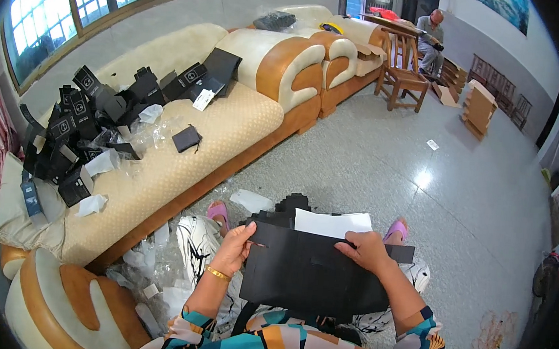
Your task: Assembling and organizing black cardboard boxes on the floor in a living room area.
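Observation:
A flat black cardboard box blank (311, 269) lies across my lap, its near edge toward my body. My left hand (234, 246) grips its left upper corner, thumb on top. At the upper right, my right hand (365, 252) is closed over the edge, its hidden fingers behind the card. Beyond that edge shows a white sheet (333, 223), and past it stick up more black cut-out card pieces (288, 208). Whether the white sheet is loose or part of the stack, I cannot tell.
On the cream sofa (231, 121) to the left lies a heap of black boxes (80, 119) with clear plastic wrap. Plastic scraps (148, 256) litter the floor beside my left leg. A wooden chair (402, 72), stacked cardboard (478, 110) and a seated person (430, 42) are far back.

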Action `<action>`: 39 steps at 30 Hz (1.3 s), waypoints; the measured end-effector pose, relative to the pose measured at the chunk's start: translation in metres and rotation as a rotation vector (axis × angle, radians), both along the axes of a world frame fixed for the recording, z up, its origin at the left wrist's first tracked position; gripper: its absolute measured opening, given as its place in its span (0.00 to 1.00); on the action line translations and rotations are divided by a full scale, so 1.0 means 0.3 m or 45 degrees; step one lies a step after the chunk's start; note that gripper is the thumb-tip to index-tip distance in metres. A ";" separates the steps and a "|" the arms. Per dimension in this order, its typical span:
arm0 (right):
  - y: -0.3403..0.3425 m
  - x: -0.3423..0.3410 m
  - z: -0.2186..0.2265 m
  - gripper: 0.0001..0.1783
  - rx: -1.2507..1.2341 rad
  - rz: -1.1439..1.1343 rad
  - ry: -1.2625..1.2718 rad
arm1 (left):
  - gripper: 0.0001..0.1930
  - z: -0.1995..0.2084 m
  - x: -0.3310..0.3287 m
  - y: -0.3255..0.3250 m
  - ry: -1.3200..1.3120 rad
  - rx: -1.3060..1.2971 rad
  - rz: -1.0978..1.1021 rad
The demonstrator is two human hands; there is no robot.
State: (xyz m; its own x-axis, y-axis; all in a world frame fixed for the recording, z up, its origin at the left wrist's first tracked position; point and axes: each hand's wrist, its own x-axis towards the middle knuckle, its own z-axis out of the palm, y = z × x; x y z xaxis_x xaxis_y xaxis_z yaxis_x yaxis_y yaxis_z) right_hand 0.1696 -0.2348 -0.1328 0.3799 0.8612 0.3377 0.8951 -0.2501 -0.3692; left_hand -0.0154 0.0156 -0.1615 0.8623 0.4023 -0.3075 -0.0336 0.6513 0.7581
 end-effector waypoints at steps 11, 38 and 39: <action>0.028 0.002 -0.036 0.21 0.016 0.003 0.315 | 0.22 -0.031 -0.012 0.008 -0.172 -0.640 -0.278; 0.045 -0.004 0.019 0.21 0.046 -0.061 0.205 | 0.17 0.017 -0.024 -0.038 -0.022 0.118 -0.017; 0.058 0.001 0.003 0.21 0.066 -0.038 0.187 | 0.16 -0.022 -0.018 -0.024 -0.104 0.047 -0.005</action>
